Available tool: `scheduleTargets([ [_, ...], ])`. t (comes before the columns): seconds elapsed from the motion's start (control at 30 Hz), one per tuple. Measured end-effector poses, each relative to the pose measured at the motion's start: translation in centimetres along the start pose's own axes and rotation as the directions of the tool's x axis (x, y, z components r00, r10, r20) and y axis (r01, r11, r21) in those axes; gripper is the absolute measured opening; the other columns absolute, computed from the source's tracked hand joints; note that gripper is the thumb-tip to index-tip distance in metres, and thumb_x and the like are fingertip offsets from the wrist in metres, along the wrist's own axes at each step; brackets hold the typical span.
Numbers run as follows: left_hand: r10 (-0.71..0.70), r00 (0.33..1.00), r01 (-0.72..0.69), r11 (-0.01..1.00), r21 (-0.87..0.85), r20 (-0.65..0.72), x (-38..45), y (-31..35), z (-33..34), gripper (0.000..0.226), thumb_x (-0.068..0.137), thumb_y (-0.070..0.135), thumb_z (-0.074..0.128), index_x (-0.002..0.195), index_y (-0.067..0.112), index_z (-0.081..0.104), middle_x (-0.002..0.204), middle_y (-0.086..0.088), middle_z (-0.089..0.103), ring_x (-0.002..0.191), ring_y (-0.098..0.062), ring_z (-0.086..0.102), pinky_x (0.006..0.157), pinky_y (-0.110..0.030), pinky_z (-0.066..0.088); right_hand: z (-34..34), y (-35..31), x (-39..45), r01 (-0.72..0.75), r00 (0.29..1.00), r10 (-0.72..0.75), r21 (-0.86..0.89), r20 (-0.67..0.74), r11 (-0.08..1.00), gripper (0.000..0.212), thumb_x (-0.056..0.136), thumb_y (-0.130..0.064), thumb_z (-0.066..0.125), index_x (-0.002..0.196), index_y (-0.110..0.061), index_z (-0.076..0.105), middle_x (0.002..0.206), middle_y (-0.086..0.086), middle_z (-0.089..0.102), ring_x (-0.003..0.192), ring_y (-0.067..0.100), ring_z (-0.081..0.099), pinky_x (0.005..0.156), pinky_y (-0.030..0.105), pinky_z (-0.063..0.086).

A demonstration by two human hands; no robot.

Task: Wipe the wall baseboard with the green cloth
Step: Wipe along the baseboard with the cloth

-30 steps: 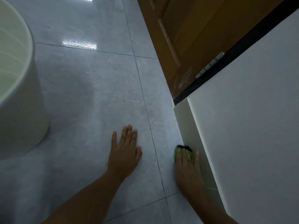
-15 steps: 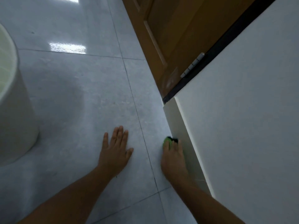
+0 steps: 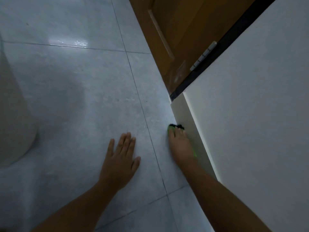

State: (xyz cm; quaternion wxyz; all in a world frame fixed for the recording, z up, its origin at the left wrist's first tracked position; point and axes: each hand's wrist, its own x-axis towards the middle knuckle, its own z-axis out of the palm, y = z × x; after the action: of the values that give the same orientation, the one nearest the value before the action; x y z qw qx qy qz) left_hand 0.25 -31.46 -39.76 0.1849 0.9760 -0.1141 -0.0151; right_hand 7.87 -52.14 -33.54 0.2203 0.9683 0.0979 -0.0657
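Note:
My right hand [image 3: 181, 145] presses the green cloth [image 3: 171, 128] flat against the cream baseboard [image 3: 184, 111] at the foot of the white wall [image 3: 250, 114]. Only the cloth's green front edge, a dark part beside it, and a thin strip under my palm show; the hand covers everything else. The hand sits a short way from the baseboard's far end, near the door frame. My left hand [image 3: 120, 158] rests flat on the grey tiled floor [image 3: 83, 97], fingers spread, holding nothing.
A brown wooden door [image 3: 175, 34] with a black frame edge [image 3: 209, 61] and a silver hinge [image 3: 203, 56] stands just beyond the baseboard's end. A large pale rounded container [image 3: 13, 118] stands on the floor at the left edge.
My right hand has slid the cloth forward along the baseboard toward the door frame. The view shifted forward too, and the left hand stayed planted on the floor.

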Motion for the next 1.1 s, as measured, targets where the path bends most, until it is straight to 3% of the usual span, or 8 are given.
scheduleTargets([
  [0.17, -0.027, 1.0, 0.027, 0.999, 0.019, -0.007, 0.5, 0.0, 0.7, 0.068, 0.092, 0.049, 0.03, 0.145, 0.006, 0.029, 0.154, -0.013, 0.025, 0.144, -0.025, 0.018, 0.113, -0.052, 0.015, -2.3, -2.6, 9.2, -0.011, 1.0, 0.007, -0.172, -0.028, 0.985, 0.036, 0.092, -0.011, 0.038, 0.126, -0.003, 0.046, 0.15, 0.023, 0.023, 0.134, 0.041, 0.026, 0.109, 0.06, 0.016],
  [0.37, -0.023, 1.0, 0.022, 0.999, 0.042, 0.019, 1.0, -0.9, 0.5, 0.068, 0.092, 0.048, 0.031, 0.145, 0.006, 0.032, 0.153, -0.012, 0.027, 0.143, -0.023, 0.019, 0.113, -0.051, 0.014, 0.3, -1.2, 5.7, 0.024, 0.999, -0.033, -0.338, -0.021, 0.941, 0.058, 0.09, -0.013, 0.02, 0.143, 0.009, 0.013, 0.147, 0.03, 0.027, 0.138, 0.044, 0.017, 0.107, 0.061, -0.008],
  [0.53, 0.007, 0.999, -0.008, 1.0, 0.027, 0.031, 1.0, -1.2, 0.4, 0.067, 0.094, 0.049, 0.021, 0.143, 0.005, 0.034, 0.151, -0.013, 0.028, 0.142, -0.023, 0.02, 0.113, -0.051, 0.012, 4.8, 1.8, -8.5, 0.092, 0.996, -0.09, -0.193, 0.019, 0.977, 0.057, 0.083, -0.006, 0.019, 0.136, 0.009, 0.031, 0.136, 0.032, 0.044, 0.125, 0.045, 0.044, 0.108, 0.053, 0.02],
  [0.63, -0.043, 0.999, 0.043, 0.998, 0.054, -0.006, 1.8, -0.6, 0.6, 0.067, 0.092, 0.046, 0.026, 0.141, 0.001, 0.037, 0.15, -0.016, 0.029, 0.141, -0.027, 0.02, 0.113, -0.052, 0.008, 5.6, 3.9, -16.3, 0.17, 0.977, -0.139, -0.2, 0.161, 0.965, 0.045, 0.09, 0.001, 0.013, 0.129, 0.009, 0.035, 0.127, 0.03, 0.053, 0.116, 0.043, 0.054, 0.106, 0.053, 0.03],
  [0.77, -0.002, 1.0, 0.003, 1.0, 0.031, -0.024, 0.5, 2.5, 0.4, 0.064, 0.088, 0.038, 0.033, 0.14, 0.0, 0.033, 0.151, -0.02, 0.028, 0.142, -0.031, 0.02, 0.111, -0.06, 0.011, 3.0, 5.6, -12.2, 0.311, 0.945, -0.264, -0.28, 0.195, 0.908, 0.046, 0.083, -0.003, 0.032, 0.123, 0.009, 0.052, 0.12, 0.029, 0.06, 0.116, 0.043, 0.053, 0.103, 0.051, 0.035],
  [0.9, 0.137, 0.989, -0.138, 0.99, 0.013, 0.056, -2.5, 2.7, 1.9, 0.064, 0.089, 0.044, 0.032, 0.137, 0.004, 0.045, 0.146, -0.016, 0.039, 0.139, -0.027, 0.026, 0.109, -0.055, 0.016, -2.3, 2.8, -1.8, 0.099, 0.983, -0.149, -0.376, -0.107, 0.921, 0.055, 0.087, -0.01, 0.02, 0.137, -0.001, 0.041, 0.141, 0.021, 0.044, 0.134, 0.038, 0.034, 0.113, 0.051, 0.018],
  [0.97, 0.154, 0.983, -0.159, 0.987, 0.038, 0.1, -3.1, 1.5, 2.3, 0.067, 0.09, 0.05, 0.029, 0.138, 0.005, 0.044, 0.146, -0.015, 0.04, 0.138, -0.025, 0.03, 0.11, -0.051, 0.015, -0.6, 2.9, -4.0, 0.111, 0.983, -0.164, -0.457, -0.078, 0.883, 0.059, 0.086, -0.01, 0.014, 0.139, -0.002, 0.039, 0.147, 0.018, 0.037, 0.139, 0.038, 0.023, 0.114, 0.052, 0.007],
  [1.1, 0.132, 0.964, -0.143, 0.989, 0.033, 0.23, -2.6, -0.1, 0.5, 0.073, 0.095, 0.056, 0.013, 0.139, 0.006, 0.043, 0.146, -0.012, 0.041, 0.135, -0.024, 0.037, 0.113, -0.044, 0.007, 5.2, 6.9, -20.7, 0.282, 0.955, -0.288, -0.503, 0.067, 0.817, 0.056, 0.082, -0.004, 0.023, 0.134, 0.006, 0.041, 0.144, 0.021, 0.04, 0.141, 0.039, 0.007, 0.115, 0.044, 0.001],
])
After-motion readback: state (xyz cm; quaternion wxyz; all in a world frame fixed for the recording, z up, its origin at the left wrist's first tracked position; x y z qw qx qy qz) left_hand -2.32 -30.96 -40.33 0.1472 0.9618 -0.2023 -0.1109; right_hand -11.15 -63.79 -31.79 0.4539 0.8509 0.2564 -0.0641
